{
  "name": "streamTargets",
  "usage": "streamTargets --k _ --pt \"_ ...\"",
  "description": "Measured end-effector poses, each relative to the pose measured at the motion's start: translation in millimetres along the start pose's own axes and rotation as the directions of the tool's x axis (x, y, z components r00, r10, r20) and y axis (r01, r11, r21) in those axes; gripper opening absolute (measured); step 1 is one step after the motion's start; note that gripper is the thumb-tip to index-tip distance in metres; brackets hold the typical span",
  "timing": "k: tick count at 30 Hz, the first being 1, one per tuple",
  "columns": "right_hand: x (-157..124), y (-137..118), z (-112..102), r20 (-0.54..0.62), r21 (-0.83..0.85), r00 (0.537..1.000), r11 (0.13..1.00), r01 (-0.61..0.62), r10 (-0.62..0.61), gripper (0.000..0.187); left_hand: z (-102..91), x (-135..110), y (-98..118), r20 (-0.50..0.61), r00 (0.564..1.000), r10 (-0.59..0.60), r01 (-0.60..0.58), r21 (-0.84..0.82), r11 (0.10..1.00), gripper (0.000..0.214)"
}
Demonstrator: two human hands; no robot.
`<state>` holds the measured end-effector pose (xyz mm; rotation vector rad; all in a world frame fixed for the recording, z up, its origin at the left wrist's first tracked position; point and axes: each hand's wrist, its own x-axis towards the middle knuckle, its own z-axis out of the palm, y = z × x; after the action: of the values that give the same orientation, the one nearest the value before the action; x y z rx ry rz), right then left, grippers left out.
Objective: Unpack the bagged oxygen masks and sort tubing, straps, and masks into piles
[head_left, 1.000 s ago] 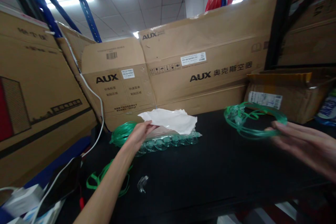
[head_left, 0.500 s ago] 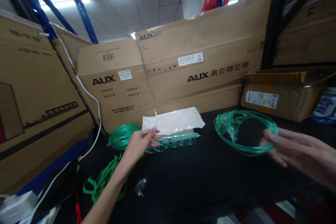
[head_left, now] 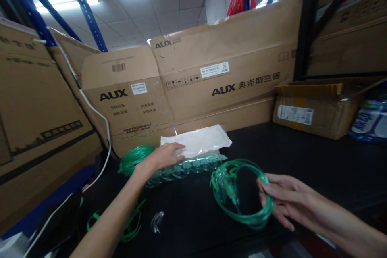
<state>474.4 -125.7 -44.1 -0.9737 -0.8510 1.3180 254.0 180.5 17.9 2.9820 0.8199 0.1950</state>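
My right hand [head_left: 281, 197] grips a coil of clear green tubing [head_left: 252, 219] by its right side, thumb over the loops. A clear mask-like piece with green strap [head_left: 229, 187] hangs inside the coil's left part. My left hand [head_left: 165, 156] reaches over to a flat white pouch [head_left: 205, 141], its fingers stretched out and resting at the pouch's left part. Just in front of the pouch lies a row of clear green cup-shaped masks [head_left: 187, 167], partly under my left hand. Another bundle of green tubing [head_left: 136, 159] sits beside my left wrist.
Green elastic straps [head_left: 133, 225] lie partly behind my left forearm, near small clear bent pieces [head_left: 157, 221]. Cardboard panels [head_left: 193, 100] wall the back of the black table [head_left: 187, 205]. An open carton [head_left: 320, 119] and a blue-labelled bottle [head_left: 370, 119] stand at right. A white cable [head_left: 99, 115] runs down the left.
My right hand has brought the tubing coil leftward and nearer, close to the masks. My left hand has shifted slightly, fingers now over the white pouch. The view has turned a little.
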Motion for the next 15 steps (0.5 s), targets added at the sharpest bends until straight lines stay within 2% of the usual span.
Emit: streamTargets --k 4,6,9,12,15 --pt "18.0 16.2 6.7 0.100 0.039 0.993 0.997 -0.067 0.063 0.024 -3.9 1.6 1.6 0.003 0.997 -0.075 0.075 0.016 0.997 0.055" --pt "25.9 21.6 9.8 0.077 0.006 0.993 0.996 -0.087 0.087 0.030 -4.6 4.9 1.4 -0.040 0.986 -0.161 0.163 0.033 0.986 0.057" --pt "35.7 25.6 11.6 0.007 -0.080 0.994 0.991 -0.104 0.105 0.043 -1.9 13.3 -2.0 -0.124 0.935 -0.331 0.339 0.052 0.939 0.061" --pt "41.4 24.6 7.4 -0.009 -0.259 0.996 0.962 -0.086 0.087 0.057 4.7 22.4 -6.5 -0.135 0.887 -0.442 0.451 0.041 0.892 0.060" --pt "42.2 18.8 -2.4 -0.099 -0.522 0.995 0.851 -0.051 -0.001 0.072 10.5 29.2 -8.7 -0.112 0.867 -0.486 0.490 0.007 0.872 0.054"
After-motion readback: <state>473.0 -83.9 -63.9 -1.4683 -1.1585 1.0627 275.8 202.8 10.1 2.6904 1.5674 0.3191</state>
